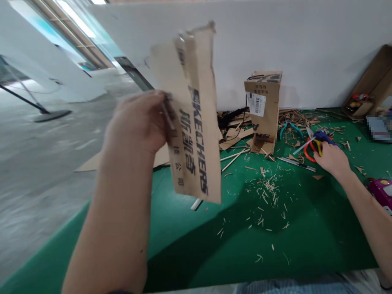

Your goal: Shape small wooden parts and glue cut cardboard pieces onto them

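My left hand (141, 122) is closed on a flat piece of brown cardboard (199, 122) printed with "SKECHERS", raised upright above the table. A flat grey strip (134, 73) sticks out behind that hand; whether it is gripped too I cannot tell. At the right, my right hand (332, 159) has its fingers around the red and yellow handles of a pair of scissors (310, 150), low at the tabletop. Just behind it lies a blue tool (326, 138), partly hidden. A utility knife (297, 164) lies to the left of the scissors.
A tall cardboard box (265, 110) stands on the green table (245, 245), by teal-handled pliers (290, 130). Cardboard scraps and thin sticks (235, 159) are strewn around. A magenta object (382, 190) sits at the right edge, a white wall (306, 45) behind.
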A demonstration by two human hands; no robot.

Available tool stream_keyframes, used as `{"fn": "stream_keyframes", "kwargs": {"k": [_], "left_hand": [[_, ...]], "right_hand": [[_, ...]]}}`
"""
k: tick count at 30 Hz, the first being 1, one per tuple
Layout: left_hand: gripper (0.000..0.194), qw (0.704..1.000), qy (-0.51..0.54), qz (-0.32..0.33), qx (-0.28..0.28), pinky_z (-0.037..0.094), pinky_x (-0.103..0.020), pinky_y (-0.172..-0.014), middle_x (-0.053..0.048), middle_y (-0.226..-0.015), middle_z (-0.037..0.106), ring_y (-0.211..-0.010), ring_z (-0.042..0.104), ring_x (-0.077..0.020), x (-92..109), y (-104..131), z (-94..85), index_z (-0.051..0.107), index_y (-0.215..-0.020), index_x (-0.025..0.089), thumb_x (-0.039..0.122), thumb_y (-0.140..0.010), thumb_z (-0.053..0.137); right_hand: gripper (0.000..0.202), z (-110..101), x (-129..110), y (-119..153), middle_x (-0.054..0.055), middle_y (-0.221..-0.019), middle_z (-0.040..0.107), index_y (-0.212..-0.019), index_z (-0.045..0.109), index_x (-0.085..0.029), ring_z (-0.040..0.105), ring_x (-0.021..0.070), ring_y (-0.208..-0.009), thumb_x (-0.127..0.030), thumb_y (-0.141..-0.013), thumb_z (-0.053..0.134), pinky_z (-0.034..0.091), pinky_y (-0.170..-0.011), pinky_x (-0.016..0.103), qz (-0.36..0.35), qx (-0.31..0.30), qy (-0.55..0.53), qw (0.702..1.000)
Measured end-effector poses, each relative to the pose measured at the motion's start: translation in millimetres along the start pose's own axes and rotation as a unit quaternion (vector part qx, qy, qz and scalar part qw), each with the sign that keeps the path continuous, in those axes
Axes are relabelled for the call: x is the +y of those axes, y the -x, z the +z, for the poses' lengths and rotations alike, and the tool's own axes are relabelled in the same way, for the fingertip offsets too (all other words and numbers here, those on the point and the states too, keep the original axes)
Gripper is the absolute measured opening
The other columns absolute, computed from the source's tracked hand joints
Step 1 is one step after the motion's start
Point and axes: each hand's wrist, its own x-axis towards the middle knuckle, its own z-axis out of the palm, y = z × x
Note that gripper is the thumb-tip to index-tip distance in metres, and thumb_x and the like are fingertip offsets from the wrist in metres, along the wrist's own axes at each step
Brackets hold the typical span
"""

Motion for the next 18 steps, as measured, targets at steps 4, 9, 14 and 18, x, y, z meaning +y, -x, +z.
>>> {"fn": "stream_keyframes", "kwargs": {"k": [4,9,14,18], "left_hand": [[0.011,0.920,0.340,-0.190,-0.047,0.053,-0.027,-0.065,-0.002,-0.065,0.064,-0.067,0.061,-0.0155,11,11,29.7,0.062,-0.069,0.014,0.021,-0.064,0.069],[0.004,0.896,0.360,-0.222,-0.135,0.051,-0.023,-0.055,-0.005,-0.069,0.067,-0.062,0.062,-0.0148,14,25,62.6,0.068,-0.071,0.013,0.015,-0.073,0.066],[0.009,0.890,0.352,-0.226,-0.183,0.053,-0.026,-0.057,-0.008,-0.079,0.070,-0.066,0.065,-0.0187,9,29,71.0,0.070,-0.078,0.013,0.021,-0.073,0.068],[0.006,0.888,0.366,-0.225,-0.163,0.053,-0.027,-0.056,-0.008,-0.075,0.068,-0.063,0.065,-0.0186,12,29,68.9,0.068,-0.073,0.014,0.019,-0.075,0.066]], "right_hand": [[0.036,-7,-6,-2,0.018,-0.098,0.064,-0.112,0.050,-0.012,0.062,0.0299,-0.089,-0.036,-0.087,0.041,0.043,-0.067,0.036,0.025,-0.037,-0.017,0.999],[0.050,-19,-13,-16,0.022,-0.096,0.064,-0.119,0.044,-0.008,0.065,0.0337,-0.084,-0.038,-0.080,0.051,0.045,-0.065,0.037,0.085,-0.116,-0.009,0.990],[0.072,-28,-9,-39,0.019,-0.091,0.066,-0.126,0.041,-0.007,0.065,0.0295,-0.077,-0.043,-0.069,0.065,0.047,-0.061,0.035,0.082,-0.173,-0.122,0.974],[0.075,-40,-7,-37,0.014,-0.094,0.066,-0.135,0.039,-0.013,0.062,0.0201,-0.067,-0.042,-0.072,0.066,0.048,-0.056,0.030,0.119,-0.157,-0.292,0.936]]}}
